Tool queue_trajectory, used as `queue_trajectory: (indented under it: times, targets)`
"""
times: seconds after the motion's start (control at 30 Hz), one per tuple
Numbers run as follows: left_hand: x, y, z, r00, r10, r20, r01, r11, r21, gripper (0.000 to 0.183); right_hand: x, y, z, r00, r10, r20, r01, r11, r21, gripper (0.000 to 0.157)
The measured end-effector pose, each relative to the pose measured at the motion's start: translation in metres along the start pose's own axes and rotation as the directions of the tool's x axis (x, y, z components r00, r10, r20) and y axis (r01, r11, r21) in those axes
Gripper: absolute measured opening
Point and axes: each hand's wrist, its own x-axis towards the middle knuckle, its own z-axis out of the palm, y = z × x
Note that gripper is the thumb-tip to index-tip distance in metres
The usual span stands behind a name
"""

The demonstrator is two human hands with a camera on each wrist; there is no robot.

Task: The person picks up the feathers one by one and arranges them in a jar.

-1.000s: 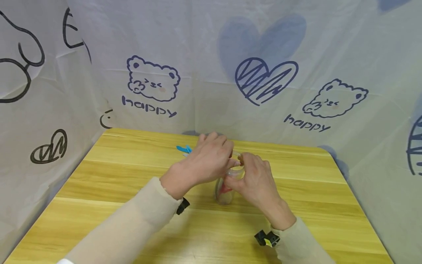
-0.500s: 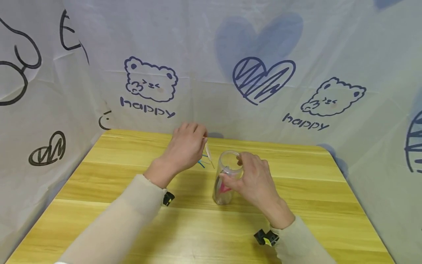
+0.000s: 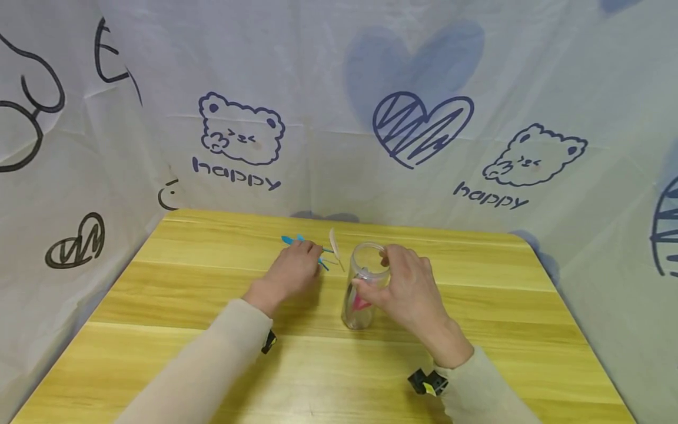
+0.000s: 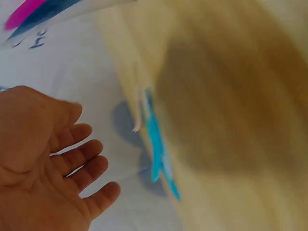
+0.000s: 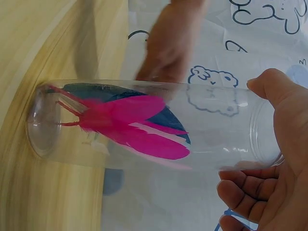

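Note:
A clear jar (image 3: 351, 315) without a lid stands upright on the table. My right hand (image 3: 413, 288) grips it around the rim, thumb on one side and fingers on the other. Inside the jar, bright pink feathers (image 5: 159, 145) lean against a dark teal feather (image 5: 166, 120). To the left, my left hand (image 3: 291, 268) hovers low by several blue feathers (image 4: 155, 144), its fingers loosely bent with nothing between them in the left wrist view. Beside its fingertips, a pale feather (image 3: 333, 242) lies between the blue ones and the jar. The hand partly covers the blue feathers in the head view.
The wooden table (image 3: 477, 330) ends at a white cloth (image 3: 328, 176) with drawn bears and hearts behind it. Another drawn-on cloth (image 3: 127, 165) hangs at the left. Small black devices (image 3: 428, 381) are strapped at the wrists.
My left hand has left the jar's mouth, moved left and then come down by the blue feathers. My right hand keeps its hold on the jar, which has stayed in place.

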Motion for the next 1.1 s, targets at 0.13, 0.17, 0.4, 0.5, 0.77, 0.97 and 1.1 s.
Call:
queue_trajectory:
  times: [0.13,0.17,0.4,0.5,0.77,0.97,1.1]
  targets:
    - [-0.001,0.008,0.014,0.987,0.025,0.158,-0.024,1.0,-0.014,0.042,0.0,0.0,-0.001,1.0,0.016,0.016,-0.016,1.0,-0.002,0.06]
    - [-0.001,0.01,0.017,0.979,0.027,0.202,-0.025,1.0,-0.013,0.045,0.0,-0.001,-0.001,1.0,0.019,0.017,-0.019,1.0,0.0,0.06]
    - [0.0,0.019,0.031,0.928,0.008,0.372,-0.017,1.0,0.021,0.058,-0.001,0.0,-0.001,1.0,0.014,0.006,-0.014,1.0,0.004,0.059]
    - [-0.001,0.02,0.035,0.919,0.005,0.394,-0.011,1.0,0.013,0.06,-0.001,0.0,0.0,1.0,0.012,0.001,-0.012,1.0,0.004,0.06]
    - [-0.01,0.013,0.035,0.935,0.046,0.351,-0.021,0.997,-0.074,0.053,-0.002,0.002,0.001,1.0,0.001,-0.011,-0.001,1.0,-0.004,0.059]
    - [-0.023,-0.002,0.032,0.968,0.118,0.22,-0.089,0.987,-0.137,0.015,-0.002,0.002,0.001,1.0,-0.016,-0.019,0.016,1.0,-0.011,0.06]
    - [-0.033,-0.015,0.027,0.975,0.135,0.179,-0.107,0.982,-0.159,0.015,-0.002,0.003,0.001,0.999,-0.028,-0.026,0.028,1.0,-0.009,0.06]
